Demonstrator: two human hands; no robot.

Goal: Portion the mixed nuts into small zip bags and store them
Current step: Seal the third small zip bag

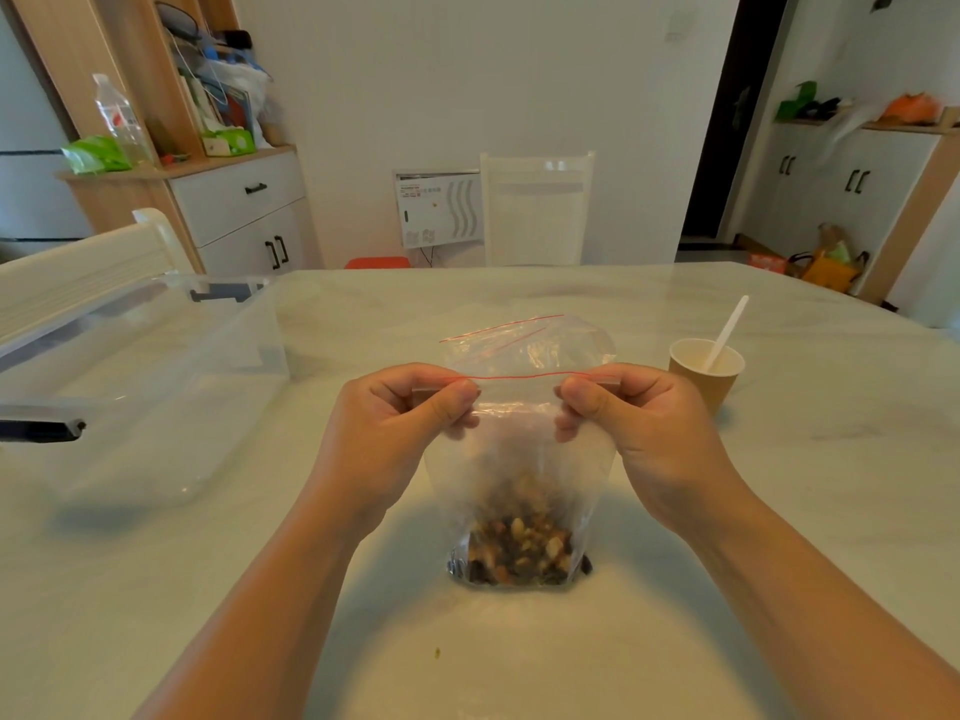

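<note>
The pale marble counter point(779, 511) carries a clear bin point(156, 387) at its left edge, a nut-filled zip bag point(519, 511) mid-counter, spare bags point(524, 340) behind, and a paper cup point(704, 379) right.

Walls: plain white point(467, 70), evenly lit.
Table: pale marbled top point(779, 511), glossy.
Far edge of table: white chair point(535, 210), back facing in.
Left edge of table: second white chair point(88, 272).
Back wall, low: white panel unit point(436, 207) with wavy slots.
Left: wooden shelf cabinet point(234, 200), white drawers, cluttered shelves.
Right: dark doorway point(727, 122); white cupboards point(841, 189) with black handles.
Floor by cupboards: bags, partly hidden.
</note>
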